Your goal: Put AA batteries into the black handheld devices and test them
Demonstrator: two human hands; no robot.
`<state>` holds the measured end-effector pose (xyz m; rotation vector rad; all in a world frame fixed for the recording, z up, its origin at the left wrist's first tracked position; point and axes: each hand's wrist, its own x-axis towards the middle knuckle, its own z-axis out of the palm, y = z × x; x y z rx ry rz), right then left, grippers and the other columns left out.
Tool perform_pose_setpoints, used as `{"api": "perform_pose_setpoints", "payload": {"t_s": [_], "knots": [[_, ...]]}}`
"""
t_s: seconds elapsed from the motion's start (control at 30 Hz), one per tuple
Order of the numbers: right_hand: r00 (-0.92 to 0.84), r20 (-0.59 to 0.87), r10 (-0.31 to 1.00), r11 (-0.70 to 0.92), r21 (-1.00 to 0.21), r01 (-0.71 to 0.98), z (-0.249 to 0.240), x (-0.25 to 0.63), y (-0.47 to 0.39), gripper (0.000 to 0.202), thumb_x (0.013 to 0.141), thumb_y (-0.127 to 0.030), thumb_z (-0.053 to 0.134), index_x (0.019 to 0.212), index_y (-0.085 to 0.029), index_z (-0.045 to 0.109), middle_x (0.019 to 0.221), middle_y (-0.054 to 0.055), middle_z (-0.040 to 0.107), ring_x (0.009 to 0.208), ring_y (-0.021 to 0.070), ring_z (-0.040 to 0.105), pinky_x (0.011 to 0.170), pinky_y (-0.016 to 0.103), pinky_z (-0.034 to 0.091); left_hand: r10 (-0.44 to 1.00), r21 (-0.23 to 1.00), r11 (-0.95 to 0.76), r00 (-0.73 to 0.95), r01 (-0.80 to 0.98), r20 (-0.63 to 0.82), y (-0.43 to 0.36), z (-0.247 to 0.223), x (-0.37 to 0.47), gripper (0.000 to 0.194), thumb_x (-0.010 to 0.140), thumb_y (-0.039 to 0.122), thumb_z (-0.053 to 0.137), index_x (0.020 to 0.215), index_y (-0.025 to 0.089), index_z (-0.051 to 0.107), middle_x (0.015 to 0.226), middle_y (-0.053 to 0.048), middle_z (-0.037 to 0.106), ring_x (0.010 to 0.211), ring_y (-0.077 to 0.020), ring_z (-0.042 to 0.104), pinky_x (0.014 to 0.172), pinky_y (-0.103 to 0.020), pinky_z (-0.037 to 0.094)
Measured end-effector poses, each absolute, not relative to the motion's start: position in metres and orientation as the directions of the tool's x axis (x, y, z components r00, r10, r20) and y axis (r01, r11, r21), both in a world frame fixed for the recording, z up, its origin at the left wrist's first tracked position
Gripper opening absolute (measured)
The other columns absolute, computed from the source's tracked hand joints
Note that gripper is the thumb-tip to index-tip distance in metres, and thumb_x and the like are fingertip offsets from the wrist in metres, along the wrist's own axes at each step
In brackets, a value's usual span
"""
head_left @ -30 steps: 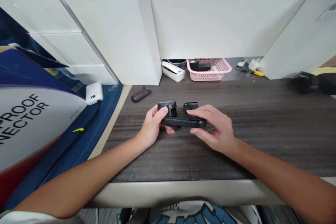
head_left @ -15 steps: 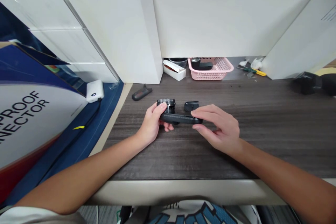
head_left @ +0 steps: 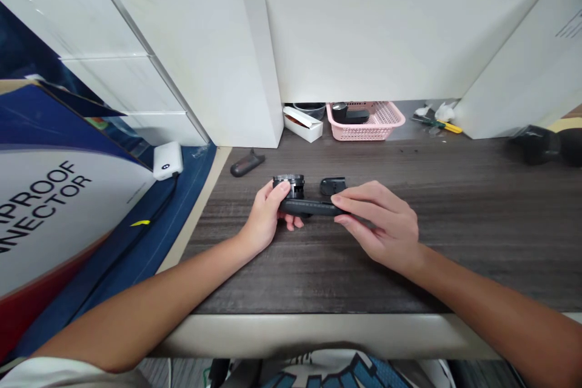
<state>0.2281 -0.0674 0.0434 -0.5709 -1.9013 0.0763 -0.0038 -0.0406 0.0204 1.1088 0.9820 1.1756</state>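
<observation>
Above the table I hold a black handled device [head_left: 311,208], its long body lying sideways and a round ribbed part standing up at its left end. My left hand [head_left: 265,212] is wrapped round that left end, with the thumb on the ribbed part. At the other end, my right hand [head_left: 382,218] pinches the tip of the body between thumb and fingers. Just behind it, a small black cover-like piece [head_left: 333,186] lies on the table. A dark grey elongated piece [head_left: 247,164] with a small prong rests farther left.
A pink basket [head_left: 366,132] with a black device inside stands at the back. Beside it are a small white box [head_left: 304,126] and, to the right, a yellow-handled tool [head_left: 450,127]. A white power bank-like block [head_left: 168,161] with a cable sits left. Tall white boxes [head_left: 204,66] border the table.
The view has shifted slightly. Both hands keep the same grip on the black handled device, with no other clear movement.
</observation>
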Motion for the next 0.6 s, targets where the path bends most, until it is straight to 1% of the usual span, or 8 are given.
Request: {"api": "perform_pose_setpoints", "payload": {"t_s": [0.1,0.23,0.3,0.43,0.5,0.6], "knots": [[-0.287,0.853,0.436,0.876,-0.329,0.353,0.043,0.228,-0.067,0.029,0.093,-0.012,0.077,0.120,-0.023,0.074,0.109,0.009,0.078,0.094,0.0210,0.074,0.082,0.037,0.059,0.991,0.981,0.042,0.132,-0.189,-0.017,-0.042,0.022,-0.002,0.054,0.086,0.069,0.070,0.092,0.018,0.050,0.053,0.001,0.063,0.042,-0.0188,0.064,0.035,-0.021,0.046],[-0.250,0.822,0.511,0.846,-0.429,0.318,0.040,0.228,-0.068,0.038,0.091,-0.018,0.080,0.127,-0.021,0.071,0.116,0.011,0.076,0.104,0.0234,0.073,0.093,0.039,0.059,0.987,0.979,0.046,0.161,-0.196,-0.015,-0.043,0.022,-0.001,0.055,0.089,0.070,0.067,0.096,0.018,0.051,0.056,-0.002,0.066,0.045,-0.0200,0.066,0.036,-0.022,0.049],[-0.239,0.814,0.529,0.838,-0.457,0.297,0.040,0.227,-0.068,0.040,0.090,-0.018,0.081,0.129,-0.022,0.071,0.117,0.010,0.076,0.105,0.0236,0.073,0.095,0.039,0.059,0.983,0.977,0.050,0.185,-0.205,-0.012,-0.042,0.019,-0.002,0.054,0.090,0.070,0.065,0.097,0.018,0.051,0.059,-0.003,0.068,0.046,-0.0213,0.067,0.037,-0.024,0.050],[-0.252,0.822,0.511,0.851,-0.441,0.286,0.043,0.226,-0.071,0.037,0.090,-0.017,0.080,0.126,-0.022,0.073,0.115,0.010,0.076,0.102,0.0229,0.074,0.092,0.037,0.060,0.958,0.973,0.071,0.287,-0.219,-0.005,-0.041,0.012,-0.003,0.055,0.093,0.070,0.062,0.102,0.016,0.054,0.073,-0.008,0.075,0.056,-0.0245,0.072,0.042,-0.028,0.055],[-0.258,0.829,0.497,0.861,-0.432,0.269,0.046,0.226,-0.073,0.038,0.089,-0.020,0.082,0.126,-0.022,0.072,0.115,0.011,0.076,0.101,0.0235,0.074,0.090,0.037,0.061,0.932,0.972,0.105,0.361,-0.211,-0.023,-0.042,0.010,-0.003,0.057,0.094,0.072,0.059,0.101,0.016,0.058,0.075,-0.010,0.076,0.059,-0.0249,0.073,0.046,-0.030,0.058],[-0.271,0.841,0.468,0.877,-0.404,0.262,0.050,0.225,-0.076,0.037,0.089,-0.025,0.083,0.124,-0.021,0.073,0.110,0.011,0.077,0.098,0.0242,0.075,0.086,0.038,0.062,0.880,0.966,0.179,0.470,-0.185,-0.073,-0.044,0.008,-0.001,0.062,0.096,0.075,0.052,0.098,0.015,0.066,0.076,-0.012,0.077,0.058,-0.0232,0.072,0.051,-0.031,0.059]]}}
